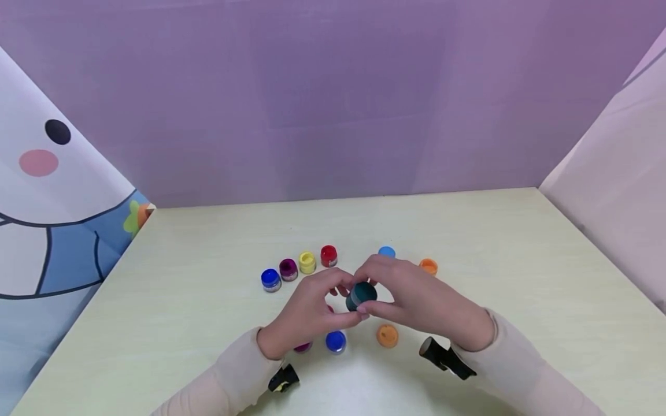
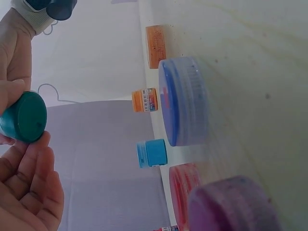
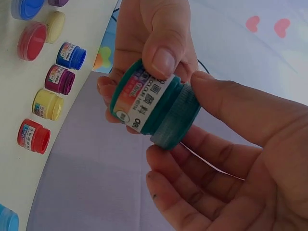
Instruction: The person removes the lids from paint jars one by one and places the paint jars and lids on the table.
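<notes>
Above the middle of the table, both hands meet at a dark green paint jar. My left hand holds its labelled body, with the thumb pressed over the label in the right wrist view. On the ridged green lid, the thumb and fingertips of my right hand pinch from the other side. The lid sits on the jar, which is tilted in that view. The jar's round green end faces the camera in the left wrist view.
Behind the hands stand lidless jars: blue, purple, yellow, red, light blue and orange. Nearer lie a blue lid, an orange lid and a purple lid, partly hidden by the left hand.
</notes>
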Demonstrator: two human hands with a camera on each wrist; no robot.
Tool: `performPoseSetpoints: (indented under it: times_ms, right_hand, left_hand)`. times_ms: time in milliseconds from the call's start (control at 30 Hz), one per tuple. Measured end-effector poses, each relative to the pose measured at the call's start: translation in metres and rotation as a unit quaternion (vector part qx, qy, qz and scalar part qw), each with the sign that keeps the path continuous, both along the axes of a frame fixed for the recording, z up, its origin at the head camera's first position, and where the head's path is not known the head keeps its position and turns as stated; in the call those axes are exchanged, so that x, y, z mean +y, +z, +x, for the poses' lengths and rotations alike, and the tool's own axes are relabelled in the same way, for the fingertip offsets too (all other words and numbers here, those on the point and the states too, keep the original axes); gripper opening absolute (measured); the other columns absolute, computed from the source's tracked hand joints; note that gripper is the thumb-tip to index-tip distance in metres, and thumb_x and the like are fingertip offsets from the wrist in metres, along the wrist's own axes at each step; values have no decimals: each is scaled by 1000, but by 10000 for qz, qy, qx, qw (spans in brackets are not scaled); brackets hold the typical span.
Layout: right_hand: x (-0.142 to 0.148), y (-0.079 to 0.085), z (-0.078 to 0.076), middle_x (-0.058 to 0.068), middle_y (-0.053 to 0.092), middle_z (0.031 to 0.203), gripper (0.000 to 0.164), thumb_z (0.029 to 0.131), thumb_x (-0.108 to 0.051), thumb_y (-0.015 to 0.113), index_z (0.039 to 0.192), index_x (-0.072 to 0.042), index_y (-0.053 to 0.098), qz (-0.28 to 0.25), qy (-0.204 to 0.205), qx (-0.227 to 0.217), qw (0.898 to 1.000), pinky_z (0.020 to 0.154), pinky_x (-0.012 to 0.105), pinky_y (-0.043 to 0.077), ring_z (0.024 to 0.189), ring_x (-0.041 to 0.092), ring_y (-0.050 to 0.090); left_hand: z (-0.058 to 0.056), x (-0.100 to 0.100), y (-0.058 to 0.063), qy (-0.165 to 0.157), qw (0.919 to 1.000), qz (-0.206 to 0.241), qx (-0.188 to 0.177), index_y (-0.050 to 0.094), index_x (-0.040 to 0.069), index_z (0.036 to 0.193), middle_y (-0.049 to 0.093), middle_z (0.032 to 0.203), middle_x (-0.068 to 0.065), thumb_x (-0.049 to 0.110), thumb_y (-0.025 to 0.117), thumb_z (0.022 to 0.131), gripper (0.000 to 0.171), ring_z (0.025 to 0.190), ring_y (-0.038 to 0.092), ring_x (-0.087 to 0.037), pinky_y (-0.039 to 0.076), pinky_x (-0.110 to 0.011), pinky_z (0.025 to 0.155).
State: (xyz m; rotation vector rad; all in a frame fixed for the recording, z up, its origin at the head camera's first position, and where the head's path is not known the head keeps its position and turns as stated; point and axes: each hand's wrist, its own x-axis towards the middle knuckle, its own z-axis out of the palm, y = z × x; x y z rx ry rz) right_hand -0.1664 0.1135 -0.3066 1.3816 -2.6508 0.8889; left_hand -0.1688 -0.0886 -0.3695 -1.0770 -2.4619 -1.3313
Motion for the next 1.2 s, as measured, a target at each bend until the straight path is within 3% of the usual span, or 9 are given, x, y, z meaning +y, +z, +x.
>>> performPoseSetpoints:
  times_ms: [467, 667, 867, 1033, 1200]
  right_hand:
    - [4, 3, -1, -7, 56, 100, 32, 80, -10, 68, 110, -10, 58, 81, 500, 131, 9986, 75, 21, 46, 88, 5, 51]
    - [3, 2, 0, -6, 58, 102, 36, 80, -21, 69, 112, -10, 56, -134, 83, 317, 9994, 77, 24, 46, 91, 7, 53]
    - [0, -2, 2, -8, 55, 87, 31, 76, -30, 72, 98, -12, 58, -249, -424, 405, 9980, 70, 23, 46, 81, 8, 51]
    - [-1, -2, 2, -10, 54, 85, 25, 77, -24, 72, 94, -13, 58, -186, -441, 271, 9985, 69, 22, 46, 81, 6, 50]
    - [0, 0, 1, -9, 55, 91, 24, 79, -20, 70, 99, -12, 60, -24, -182, 141, 9997, 71, 21, 46, 84, 6, 50]
  left_hand:
    - [-1, 1, -2, 5, 10000, -43, 30, 58, 18, 104, 58, 95, 14, 34, 72, 76, 35, 83, 52, -4, 49, -33, 67]
    - [-2, 0, -3, 99, 9998, -94, 124, 58, 18, 102, 58, 93, 14, 33, 72, 76, 33, 82, 52, -3, 50, -32, 66]
    - [-2, 0, -5, 63, 9999, -105, 112, 58, 19, 100, 58, 93, 15, 33, 72, 76, 31, 82, 52, -3, 49, -33, 67]
    - [-3, 1, -4, 75, 9998, -107, 132, 58, 20, 100, 58, 93, 16, 33, 72, 76, 31, 82, 52, -3, 49, -33, 67]
    - [-2, 0, -4, 42, 9999, -56, 84, 58, 19, 101, 58, 94, 15, 31, 73, 75, 32, 83, 53, -3, 49, -33, 67]
